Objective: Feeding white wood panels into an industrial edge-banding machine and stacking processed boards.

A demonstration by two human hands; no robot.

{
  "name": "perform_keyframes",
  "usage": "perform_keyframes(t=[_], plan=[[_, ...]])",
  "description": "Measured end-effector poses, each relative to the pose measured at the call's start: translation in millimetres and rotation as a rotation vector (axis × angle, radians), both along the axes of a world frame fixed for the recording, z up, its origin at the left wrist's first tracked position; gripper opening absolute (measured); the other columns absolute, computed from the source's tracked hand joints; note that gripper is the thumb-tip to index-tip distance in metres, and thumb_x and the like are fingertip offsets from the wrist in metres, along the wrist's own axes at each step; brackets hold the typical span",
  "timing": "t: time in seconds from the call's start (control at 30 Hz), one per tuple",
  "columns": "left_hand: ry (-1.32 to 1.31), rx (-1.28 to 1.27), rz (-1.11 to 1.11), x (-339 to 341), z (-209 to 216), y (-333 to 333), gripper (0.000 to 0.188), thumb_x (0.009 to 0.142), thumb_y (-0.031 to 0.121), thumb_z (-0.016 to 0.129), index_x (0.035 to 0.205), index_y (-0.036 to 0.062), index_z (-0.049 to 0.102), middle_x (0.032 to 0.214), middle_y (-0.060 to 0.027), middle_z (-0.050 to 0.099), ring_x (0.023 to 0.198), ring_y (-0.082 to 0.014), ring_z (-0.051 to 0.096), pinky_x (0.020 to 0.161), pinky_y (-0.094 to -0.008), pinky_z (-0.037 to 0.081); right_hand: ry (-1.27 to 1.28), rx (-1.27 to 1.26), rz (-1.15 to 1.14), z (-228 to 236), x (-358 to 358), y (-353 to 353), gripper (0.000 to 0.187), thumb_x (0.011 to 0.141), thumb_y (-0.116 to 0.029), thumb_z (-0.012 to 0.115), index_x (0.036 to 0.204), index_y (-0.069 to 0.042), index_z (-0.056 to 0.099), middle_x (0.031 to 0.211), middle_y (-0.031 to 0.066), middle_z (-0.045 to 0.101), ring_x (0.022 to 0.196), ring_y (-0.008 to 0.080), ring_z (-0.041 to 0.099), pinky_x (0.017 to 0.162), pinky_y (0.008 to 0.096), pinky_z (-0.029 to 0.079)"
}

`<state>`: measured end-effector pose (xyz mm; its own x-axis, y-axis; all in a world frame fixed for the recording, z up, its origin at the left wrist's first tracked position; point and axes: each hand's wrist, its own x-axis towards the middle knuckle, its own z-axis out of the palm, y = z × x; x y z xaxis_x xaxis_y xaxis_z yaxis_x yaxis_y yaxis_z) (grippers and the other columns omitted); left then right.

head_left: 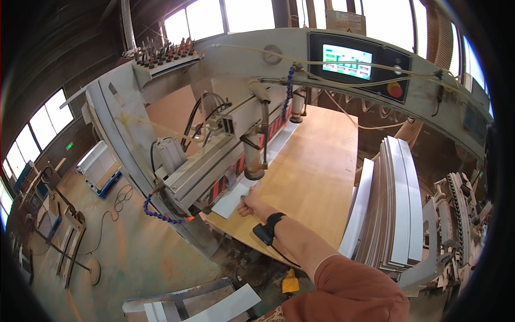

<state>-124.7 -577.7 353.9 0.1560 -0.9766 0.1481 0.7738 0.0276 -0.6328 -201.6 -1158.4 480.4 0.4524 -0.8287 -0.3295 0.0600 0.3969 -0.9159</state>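
While your one visible arm stretches from the lower right, here is the count:

- One right hand [251, 204] shows, fingers closed on the near edge of one white panel [232, 200]; your left hand is out of sight.
- That panel lies flat on the wooden surface [311, 161], its far end under the machine's pressure beam [214, 161].
- One black wrist strap [274, 222] carries a small black box, with a cable trailing down.
- One stack of white curved panels [394, 198] stands on edge to the right; I cannot count them.
- One dark control panel [358, 64] sits upper right: one lit rectangular screen, one round red button on a yellow patch.
- One pale rectangular notice [346, 21] sits above it.
- One small green sign [70, 145] glows on the left wall.
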Motion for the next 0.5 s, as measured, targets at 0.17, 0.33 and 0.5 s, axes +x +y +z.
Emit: perform_keyframes(t=[0.17, 0.33, 0.5], plan=[[-0.310, 0.015, -0.130, 12, -27, 35, 0.033, 0.083, 0.031, 0.040, 0.100, 0.0032, 0.043, 0.082, -0.0113, 0.046, 0.076, -0.0264, 0.041, 0.070, -0.0323, 0.038, -0.009, -0.011, -0.105, 5, 2, -11, 0.047, 0.081, -0.007, 0.040, 0.120, -0.009, 0.013, 0.048, 0.0101, 0.043, 0.030, 0.0163, 0.035, 0.026, 0.0289, 0.027], [-0.300, 0.178, -0.053, 20, -89, 74, 0.030, 0.084, 0.032, 0.038, 0.094, 0.0049, 0.044, 0.074, -0.0089, 0.044, 0.067, -0.0239, 0.037, 0.063, -0.0325, 0.035, -0.056, -0.010, -0.230, 5, -10, -35, 0.027, 0.081, -0.008, 0.041, 0.107, -0.005, 0.033, 0.045, 0.0076, 0.042, 0.028, 0.0145, 0.032, 0.024, 0.0287, 0.022], [-0.142, 0.876, 0.296, 20, -144, 91, 0.026, 0.082, 0.029, 0.042, 0.091, 0.0051, 0.047, 0.076, -0.0079, 0.045, 0.068, -0.0217, 0.039, 0.062, -0.0328, 0.036, 0.931, -1.032, 0.030, 22, -13, 14, 0.059, 0.068, -0.037, 0.058, 0.109, 0.000, 0.039, 0.093, 0.0236, 0.050, 0.090, 0.0329, 0.047, 0.070, 0.0419, 0.040]])
